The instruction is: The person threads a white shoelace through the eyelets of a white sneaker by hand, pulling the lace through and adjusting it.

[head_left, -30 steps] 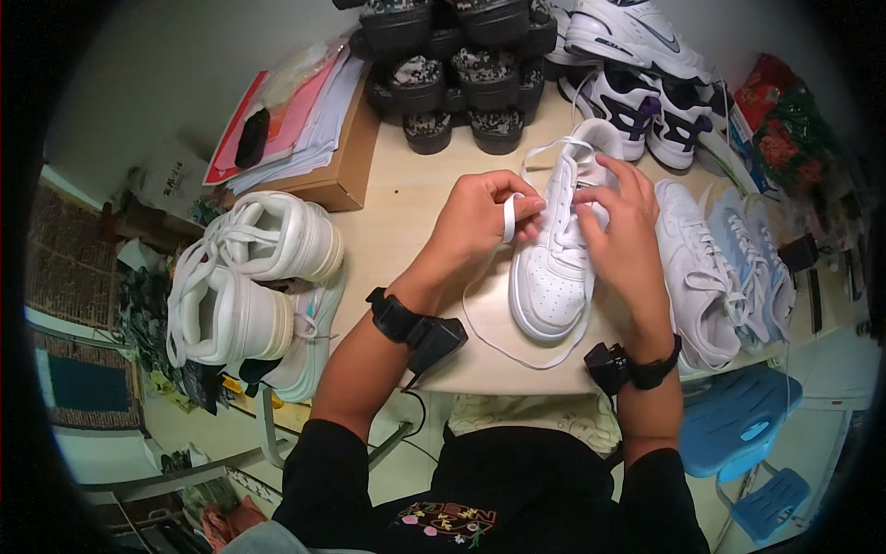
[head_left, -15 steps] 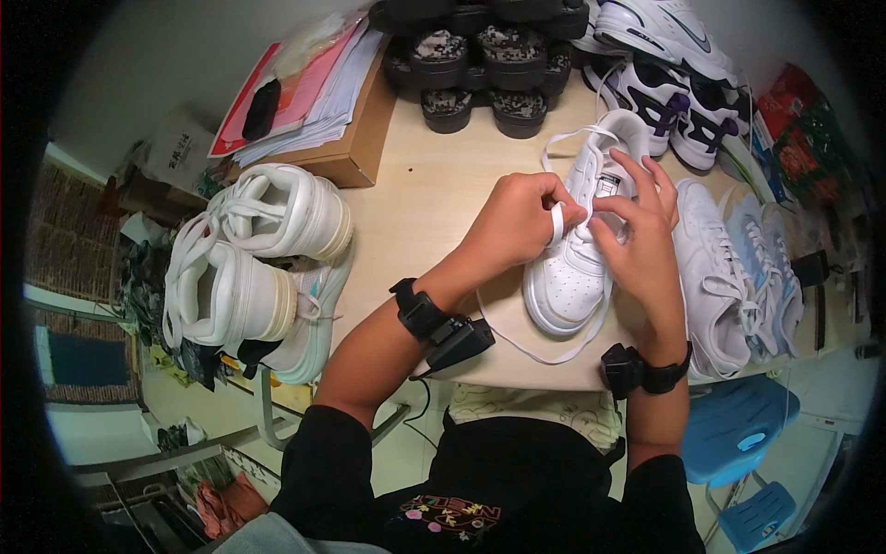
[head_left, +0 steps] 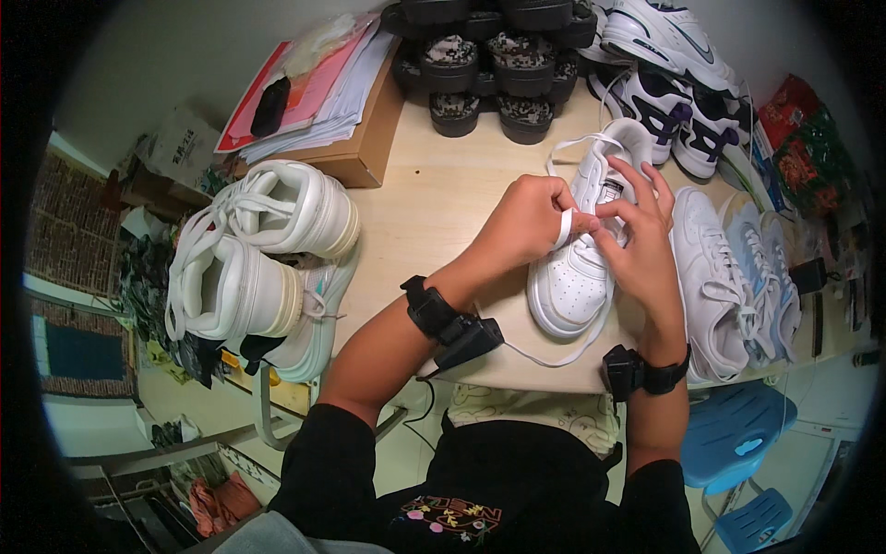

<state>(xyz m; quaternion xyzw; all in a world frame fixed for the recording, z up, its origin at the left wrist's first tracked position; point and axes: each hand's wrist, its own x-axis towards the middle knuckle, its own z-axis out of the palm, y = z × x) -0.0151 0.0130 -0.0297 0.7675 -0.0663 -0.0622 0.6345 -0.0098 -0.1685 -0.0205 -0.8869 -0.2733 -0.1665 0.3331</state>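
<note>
Left hand (head_left: 528, 222) has shifted over the white sneaker (head_left: 565, 291) since the earlier frame, pinching a lace (head_left: 564, 231). Right hand (head_left: 641, 249) sits at its fingertips; whether it grips cannot be determined. Sneaker stands upright on the tabletop (head_left: 443, 203).

I see a black short-sleeved shirt (head_left: 535, 517) with colourful flower embroidery (head_left: 452, 519), and two black wrist straps (head_left: 426, 307) carrying black boxes (head_left: 472, 343).

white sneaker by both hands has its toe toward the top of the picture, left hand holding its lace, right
No: in the head view, the white sneaker has its toe toward the bottom of the picture. The left hand does hold its lace.
</note>
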